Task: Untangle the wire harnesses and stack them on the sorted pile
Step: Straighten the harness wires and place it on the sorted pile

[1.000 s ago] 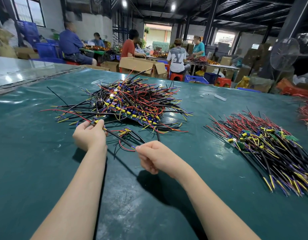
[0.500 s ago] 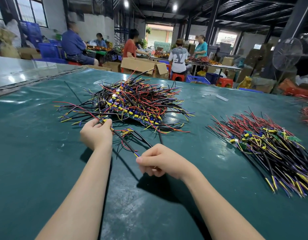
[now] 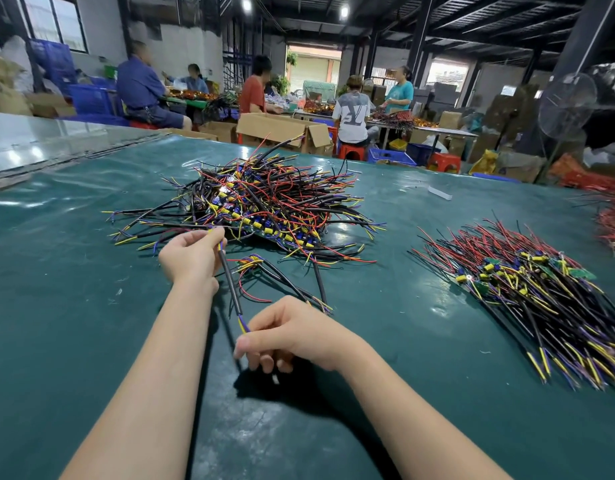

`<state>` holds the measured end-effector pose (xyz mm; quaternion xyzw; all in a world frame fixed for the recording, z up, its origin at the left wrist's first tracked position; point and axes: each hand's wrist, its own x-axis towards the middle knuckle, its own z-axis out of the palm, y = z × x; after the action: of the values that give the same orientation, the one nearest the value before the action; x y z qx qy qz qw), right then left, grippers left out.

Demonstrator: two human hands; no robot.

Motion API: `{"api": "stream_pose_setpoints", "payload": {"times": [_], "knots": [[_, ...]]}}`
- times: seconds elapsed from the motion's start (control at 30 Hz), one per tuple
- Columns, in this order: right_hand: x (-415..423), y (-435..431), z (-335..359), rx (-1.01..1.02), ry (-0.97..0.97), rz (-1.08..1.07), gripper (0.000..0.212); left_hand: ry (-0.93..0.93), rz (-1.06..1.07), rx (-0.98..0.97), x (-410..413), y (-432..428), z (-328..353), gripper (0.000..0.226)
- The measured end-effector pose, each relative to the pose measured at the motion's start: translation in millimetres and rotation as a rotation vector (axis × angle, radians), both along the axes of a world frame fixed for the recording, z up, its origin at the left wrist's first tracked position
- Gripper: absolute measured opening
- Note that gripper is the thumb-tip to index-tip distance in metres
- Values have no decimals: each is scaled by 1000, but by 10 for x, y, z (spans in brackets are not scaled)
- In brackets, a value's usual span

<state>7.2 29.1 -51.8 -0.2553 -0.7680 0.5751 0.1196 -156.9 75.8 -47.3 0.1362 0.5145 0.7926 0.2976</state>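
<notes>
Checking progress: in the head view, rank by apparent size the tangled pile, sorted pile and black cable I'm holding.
1. tangled pile and sorted pile: too alike to rank; sorted one runs off frame.
2. black cable: smallest.

Both forearms are showing bare, as are the left hand (image 3: 190,256) and right hand (image 3: 299,336). The right fingers (image 3: 255,344) are showing short, plain nails.

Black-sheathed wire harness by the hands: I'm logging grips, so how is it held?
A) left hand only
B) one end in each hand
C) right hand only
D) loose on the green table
B: the left hand pinches the upper end of the black-sheathed wire harness, and the right hand pinches its yellow and purple leads at the lower end.
</notes>
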Motion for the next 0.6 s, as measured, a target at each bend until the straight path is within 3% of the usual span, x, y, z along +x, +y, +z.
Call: {"api": "stream_pose_setpoints", "payload": {"times": [0.13, 0.23, 0.43, 0.6], "knots": [[31, 53, -8, -228, 113, -105, 29, 196, 93, -29, 81, 59, -3, 29], [48, 88, -8, -299, 146, -141, 38, 221, 132, -27, 95, 70, -17, 28], [71, 127, -21, -339, 133, -220, 44, 166, 116, -15, 116, 47, -48, 27], [28, 89, -17, -250, 116, -277, 56, 128, 163, -6, 61, 7, -63, 27]]}}
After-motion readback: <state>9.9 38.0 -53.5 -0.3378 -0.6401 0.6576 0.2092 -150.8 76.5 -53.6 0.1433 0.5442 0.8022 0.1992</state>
